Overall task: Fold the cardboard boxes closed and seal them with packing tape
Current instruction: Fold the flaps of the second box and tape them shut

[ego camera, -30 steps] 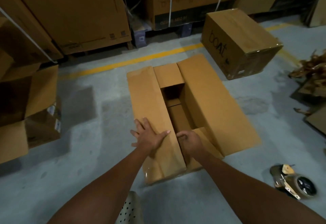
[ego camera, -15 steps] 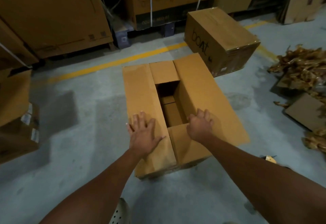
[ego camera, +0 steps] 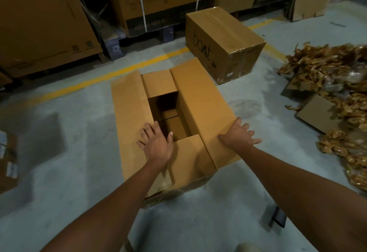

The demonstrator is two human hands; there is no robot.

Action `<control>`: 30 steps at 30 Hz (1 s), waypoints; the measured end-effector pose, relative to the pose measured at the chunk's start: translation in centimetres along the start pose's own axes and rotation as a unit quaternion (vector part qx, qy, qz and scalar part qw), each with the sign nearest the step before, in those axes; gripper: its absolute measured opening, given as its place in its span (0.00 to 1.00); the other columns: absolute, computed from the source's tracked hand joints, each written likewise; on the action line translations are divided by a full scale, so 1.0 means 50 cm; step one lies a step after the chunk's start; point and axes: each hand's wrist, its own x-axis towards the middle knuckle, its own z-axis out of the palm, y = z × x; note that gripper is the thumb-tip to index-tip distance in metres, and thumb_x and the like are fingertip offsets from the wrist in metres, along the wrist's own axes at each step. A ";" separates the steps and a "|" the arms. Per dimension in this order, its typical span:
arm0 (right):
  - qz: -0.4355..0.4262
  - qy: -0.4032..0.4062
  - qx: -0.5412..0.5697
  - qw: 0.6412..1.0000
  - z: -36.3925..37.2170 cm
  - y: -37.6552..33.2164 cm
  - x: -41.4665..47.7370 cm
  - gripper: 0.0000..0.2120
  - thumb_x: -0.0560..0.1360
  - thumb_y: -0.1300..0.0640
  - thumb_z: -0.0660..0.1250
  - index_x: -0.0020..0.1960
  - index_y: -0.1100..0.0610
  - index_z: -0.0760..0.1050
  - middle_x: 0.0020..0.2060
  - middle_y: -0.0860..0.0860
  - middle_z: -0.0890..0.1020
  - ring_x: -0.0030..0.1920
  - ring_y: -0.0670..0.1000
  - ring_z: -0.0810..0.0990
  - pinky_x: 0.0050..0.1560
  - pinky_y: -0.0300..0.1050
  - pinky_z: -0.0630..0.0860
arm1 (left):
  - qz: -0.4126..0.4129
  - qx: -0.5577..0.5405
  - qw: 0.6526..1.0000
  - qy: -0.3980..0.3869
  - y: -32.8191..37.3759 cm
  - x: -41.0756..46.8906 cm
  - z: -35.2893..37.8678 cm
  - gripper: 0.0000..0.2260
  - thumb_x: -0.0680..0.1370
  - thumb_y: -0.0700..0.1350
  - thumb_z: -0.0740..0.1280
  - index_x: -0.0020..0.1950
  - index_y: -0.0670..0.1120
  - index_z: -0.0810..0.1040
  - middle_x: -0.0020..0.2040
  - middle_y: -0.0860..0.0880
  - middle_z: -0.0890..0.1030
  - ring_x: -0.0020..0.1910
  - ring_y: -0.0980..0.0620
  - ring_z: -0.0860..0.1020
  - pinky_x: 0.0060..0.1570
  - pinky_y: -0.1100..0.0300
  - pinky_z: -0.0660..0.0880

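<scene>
Left hand (ego camera: 156, 142) lies flat, fingers straight and spread, on the near end of the left long flap (ego camera: 127, 108) of the open cardboard box (ego camera: 188, 158), its thumb at the edge of the dark gap. Right hand (ego camera: 239, 136) is likewise flat and spread, palm down on the outer edge of the right long flap (ego camera: 200, 97), fingertips reaching just past that edge; neither hand holds anything. The box stands on the grey floor (ego camera: 75, 124) directly in front of the person, between the two arms. Its short far flap (ego camera: 158, 82) is folded in and the middle is uncovered. Beyond it sits a taped box (ego camera: 224, 39) near a yellow line (ego camera: 95, 80). Brown scraps (ego camera: 325, 69) are heaped to the right, and big cartons (ego camera: 39, 25) stand behind.
</scene>
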 end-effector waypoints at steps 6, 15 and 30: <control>-0.068 0.045 0.026 0.996 -0.071 0.011 -0.038 0.26 0.72 0.50 0.70 0.64 0.58 0.65 0.60 0.58 0.75 0.60 0.61 0.76 0.56 0.54 0.75 | -0.028 -0.040 0.998 -0.043 0.014 0.011 -0.023 0.30 0.82 0.58 0.58 0.80 0.45 0.55 0.79 0.43 0.56 0.77 0.39 0.55 0.71 0.37 0.60; -0.294 0.033 0.001 0.955 -0.030 -0.108 -0.214 0.13 0.76 0.54 0.64 0.58 0.55 0.70 0.52 0.56 0.81 0.52 0.60 0.80 0.51 0.52 0.79 | -0.017 -0.055 0.997 -0.045 -0.027 -0.019 -0.035 0.24 0.82 0.56 0.60 0.74 0.45 0.65 0.72 0.43 0.65 0.70 0.39 0.63 0.65 0.41 0.68; -0.307 -0.153 -0.213 0.915 0.193 -0.085 -0.243 0.32 0.79 0.44 0.52 0.79 0.45 0.43 0.79 0.56 0.40 0.76 0.69 0.41 0.69 0.75 0.52 | -0.109 0.009 0.983 -0.148 -0.143 -0.084 -0.023 0.48 0.66 0.76 0.66 0.79 0.64 0.47 0.79 0.46 0.35 0.74 0.30 0.50 0.65 0.32 0.65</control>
